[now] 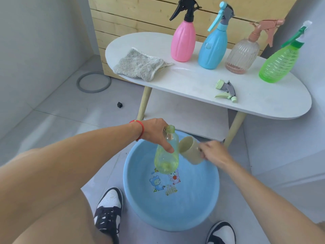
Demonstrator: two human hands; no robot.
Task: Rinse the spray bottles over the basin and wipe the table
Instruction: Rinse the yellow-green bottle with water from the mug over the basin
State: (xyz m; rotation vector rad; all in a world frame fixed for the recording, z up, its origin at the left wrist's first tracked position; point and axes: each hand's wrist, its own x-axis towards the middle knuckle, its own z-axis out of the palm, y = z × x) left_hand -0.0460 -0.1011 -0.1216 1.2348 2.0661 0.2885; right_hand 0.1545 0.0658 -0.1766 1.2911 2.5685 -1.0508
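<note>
Yellow-green bottle: thin translucent plastic, its sprayer off, the yellow-green spray bottle point(166, 154) hangs between the two hands, over the far part of the blue basin point(133, 187).
Left hand: the left hand point(154, 132) curls round the bottle's neck and shoulder from above, one finger lying down its side.
Right hand: the right hand point(211, 152) grips the handle of a beige cup point(189, 149), tipped toward the bottle and just beside it.
Step, as judged: pouring rinse water over or into the bottle; no stream can be made out.
Handling: likely light and slightly squeezable, slippery once wet; the ridged neck looks the surest hold, since the smooth belly may slide in wet fingers.
Loose sprayer: a pale green and grey trigger head point(226, 91) lies on the white table point(263, 104), well beyond the right hand.
Waiting bottles: pink bottle point(182, 43), blue bottle point(212, 48), clear ribbed bottle point(241, 55) and green bottle point(277, 66) stand upright far past both hands, near the table's back edge.
Cloth: a grey wiping cloth point(139, 66) sits crumpled on the table, well beyond the left hand.
Remaining, as judged: most bottles unrinsed, the table not yet wiped.
</note>
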